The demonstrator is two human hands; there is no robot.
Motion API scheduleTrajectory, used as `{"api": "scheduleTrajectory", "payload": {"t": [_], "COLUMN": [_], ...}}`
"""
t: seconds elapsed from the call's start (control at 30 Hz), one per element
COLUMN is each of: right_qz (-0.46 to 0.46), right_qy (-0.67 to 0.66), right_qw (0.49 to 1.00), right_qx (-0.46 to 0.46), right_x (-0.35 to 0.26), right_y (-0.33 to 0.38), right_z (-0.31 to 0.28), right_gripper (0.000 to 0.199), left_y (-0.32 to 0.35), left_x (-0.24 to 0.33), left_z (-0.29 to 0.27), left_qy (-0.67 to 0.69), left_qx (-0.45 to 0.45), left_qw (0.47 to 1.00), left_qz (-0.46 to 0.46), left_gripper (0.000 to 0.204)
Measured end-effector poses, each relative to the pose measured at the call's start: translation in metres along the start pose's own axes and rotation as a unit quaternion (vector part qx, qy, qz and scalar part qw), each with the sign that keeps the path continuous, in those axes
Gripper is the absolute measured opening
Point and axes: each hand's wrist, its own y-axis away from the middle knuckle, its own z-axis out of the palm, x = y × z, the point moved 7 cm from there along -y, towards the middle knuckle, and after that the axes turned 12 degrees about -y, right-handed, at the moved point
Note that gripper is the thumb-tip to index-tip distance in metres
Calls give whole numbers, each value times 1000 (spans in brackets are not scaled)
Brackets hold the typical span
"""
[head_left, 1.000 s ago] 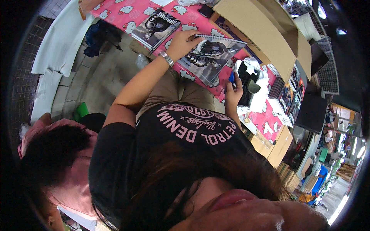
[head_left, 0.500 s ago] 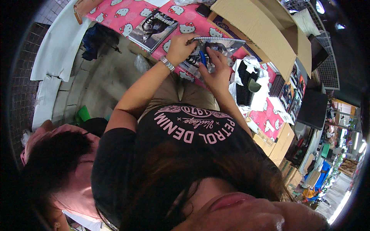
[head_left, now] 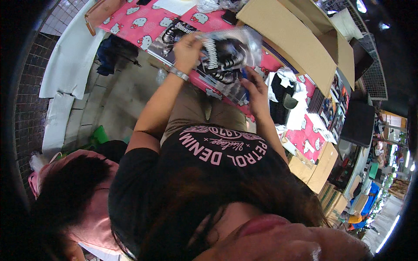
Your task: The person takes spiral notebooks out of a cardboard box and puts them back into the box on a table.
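Note:
A spiral-bound notebook (head_left: 226,54) with a dark printed cover and a clear, glossy outer sheet is in front of me over the pink table, blurred by motion. My left hand (head_left: 188,53), with a metal watch at its wrist, grips the notebook's left edge by the white coil. In my right hand (head_left: 257,89) is a blue-handled tool (head_left: 245,80), held near the notebook's right lower side; its tip cannot be made out. A second notebook (head_left: 174,37) with a similar dark cover lies to the left, partly behind my left hand.
An open cardboard box (head_left: 296,39) stands at the far right. Nearer on the right are a black basket (head_left: 278,93) with white paper and stacked printed booklets (head_left: 328,108). A patterned pink cloth (head_left: 137,21) covers the table. Someone in pink (head_left: 89,195) is close on my left.
The notebook has turned from nearly edge-on to show its cover, with the coil now at its left. My left hand shifted left; my right hand moved right and nearer with the blue-handled tool.

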Motion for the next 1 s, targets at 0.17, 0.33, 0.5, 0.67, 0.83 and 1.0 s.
{"api": "scheduleTrajectory", "payload": {"t": [0.17,0.33,0.5,0.67,0.83,1.0], "right_qz": [32,-127,-135,-21,52,22], "right_qy": [186,486,474,664,664,694], "right_qw": [969,857,848,722,727,688], "right_qx": [157,114,197,193,169,210], "right_x": [108,84,22,54,70,63], "right_y": [26,32,-4,-23,-38,-36], "right_z": [-134,-95,-142,-198,-196,-181], "right_gripper": [42,40,23,33,38,33], "left_y": [-69,-84,-72,-66,-59,-56], "left_x": [-50,-105,-118,-124,-124,-107], "left_z": [-124,-197,-187,-185,-190,-182], "left_qy": [-26,-410,-496,-484,-476,-557], "left_qx": [154,243,223,208,211,238], "left_qw": [986,879,838,846,854,796], "left_qz": [-55,-15,-48,-76,-26,10], "left_gripper": [19,24,29,27,28,27]}}
